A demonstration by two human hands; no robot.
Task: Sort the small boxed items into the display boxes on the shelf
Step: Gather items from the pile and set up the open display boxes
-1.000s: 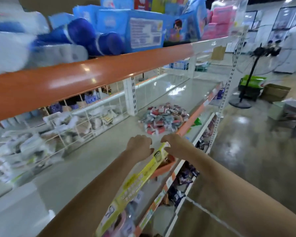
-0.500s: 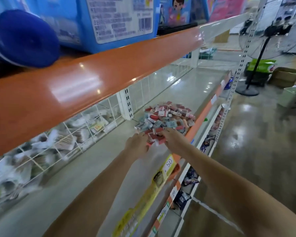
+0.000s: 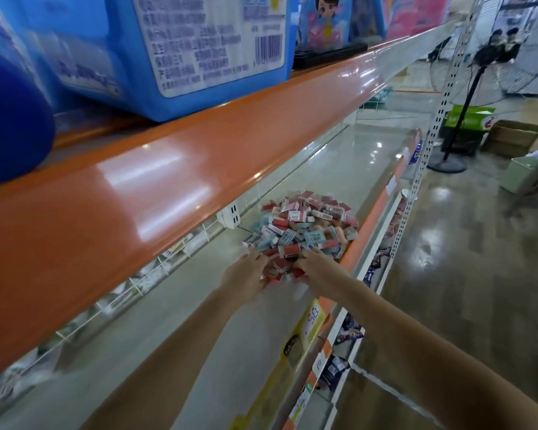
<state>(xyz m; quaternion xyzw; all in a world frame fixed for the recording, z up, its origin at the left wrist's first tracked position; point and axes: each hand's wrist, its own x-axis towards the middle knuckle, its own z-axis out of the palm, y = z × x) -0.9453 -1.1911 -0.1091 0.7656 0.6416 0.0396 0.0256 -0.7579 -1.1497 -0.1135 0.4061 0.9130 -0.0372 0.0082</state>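
Observation:
A heap of small boxed items (image 3: 305,228), red, light blue and white, lies on the grey middle shelf (image 3: 174,321) near its front edge. Both my arms reach out to the near side of the heap. My left hand (image 3: 246,279) and my right hand (image 3: 316,268) are at its near edge, fingers curled around several small red boxes (image 3: 280,270) between them. The fingertips are partly hidden among the boxes. A yellow display box (image 3: 305,333) lies flat along the shelf's front edge under my right forearm.
The orange upper shelf beam (image 3: 168,187) hangs close above, loaded with blue packages (image 3: 184,48). A wire mesh back panel (image 3: 131,283) closes the shelf's rear. Lower shelves hold packets (image 3: 339,367). A standing fan (image 3: 466,97), cardboard boxes (image 3: 513,138) and people stand on the floor at right.
My head has moved in under the upper shelf. Both hands left the yellow display box, reached forward to the heap, and now gather small boxes at its near edge.

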